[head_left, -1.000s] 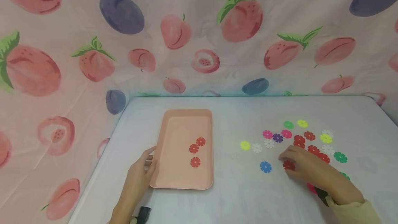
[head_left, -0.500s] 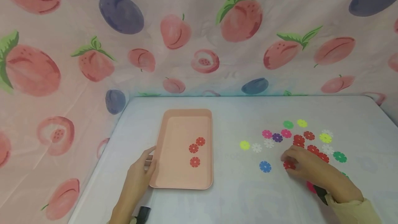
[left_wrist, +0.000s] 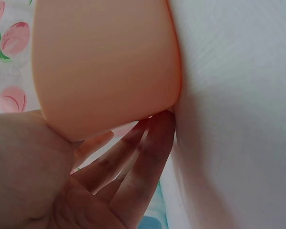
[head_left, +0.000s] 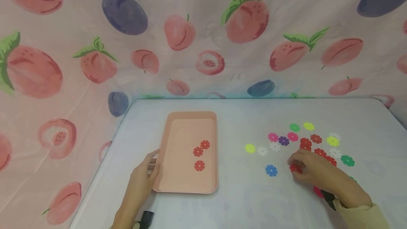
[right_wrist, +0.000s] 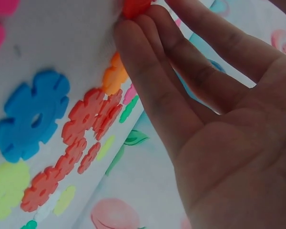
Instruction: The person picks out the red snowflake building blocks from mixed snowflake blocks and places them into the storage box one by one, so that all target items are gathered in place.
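My right hand (head_left: 310,169) is low over the table at the right, pinching a red notched plastic snowflake disc (head_left: 296,168) between thumb and fingertips. In the right wrist view that red disc (right_wrist: 136,7) shows at the top edge, by the fingertips. Several more red discs (head_left: 316,139) lie just beyond the hand, and a blue disc (head_left: 271,170) lies to its left. My left hand (head_left: 141,174) rests against the left side of a pink tray (head_left: 178,183). Its nearly straight fingers (left_wrist: 150,148) touch the tray's outer wall. Inside the tray lie 3 red discs (head_left: 199,165).
Pink, purple, white, yellow and green discs (head_left: 348,160) are scattered around the right hand. A yellow disc (head_left: 250,148) lies nearest the tray. A fruit-printed cloth (head_left: 203,27) hangs behind and to the left of the white table (head_left: 236,200).
The right hand's fingertips have drawn in slightly to the right around the red disc. The left hand and the tray have stayed still.
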The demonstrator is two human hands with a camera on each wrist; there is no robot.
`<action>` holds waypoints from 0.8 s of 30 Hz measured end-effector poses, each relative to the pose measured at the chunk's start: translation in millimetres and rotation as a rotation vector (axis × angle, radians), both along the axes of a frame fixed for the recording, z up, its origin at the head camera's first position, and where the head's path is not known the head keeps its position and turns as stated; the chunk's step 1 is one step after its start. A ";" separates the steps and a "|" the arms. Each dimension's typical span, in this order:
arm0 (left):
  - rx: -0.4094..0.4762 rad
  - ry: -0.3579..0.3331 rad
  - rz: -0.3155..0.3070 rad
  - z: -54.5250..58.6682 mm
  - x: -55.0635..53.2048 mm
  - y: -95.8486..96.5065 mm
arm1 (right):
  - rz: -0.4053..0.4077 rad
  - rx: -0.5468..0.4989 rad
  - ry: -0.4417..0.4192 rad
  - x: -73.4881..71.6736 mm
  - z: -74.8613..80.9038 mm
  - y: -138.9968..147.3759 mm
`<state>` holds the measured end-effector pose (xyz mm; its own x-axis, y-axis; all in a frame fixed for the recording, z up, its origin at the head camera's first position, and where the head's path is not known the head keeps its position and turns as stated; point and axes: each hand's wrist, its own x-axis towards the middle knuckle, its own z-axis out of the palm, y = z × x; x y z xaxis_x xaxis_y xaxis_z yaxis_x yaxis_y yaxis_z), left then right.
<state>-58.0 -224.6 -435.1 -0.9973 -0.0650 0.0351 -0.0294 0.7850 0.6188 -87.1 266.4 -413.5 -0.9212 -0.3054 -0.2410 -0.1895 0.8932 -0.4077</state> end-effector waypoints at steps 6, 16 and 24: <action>-0.002 0.004 -0.003 0.4 -0.1 -0.1 | 0.016 -0.032 0.012 1.1 2.2 0.4; 0.007 -0.010 0.003 -0.6 -0.7 -0.5 | 0.059 -0.051 0.052 2.1 3.0 1.9; 0.012 -0.027 0.008 1.1 -1.0 0.7 | 0.027 -0.049 0.024 -0.4 4.2 2.8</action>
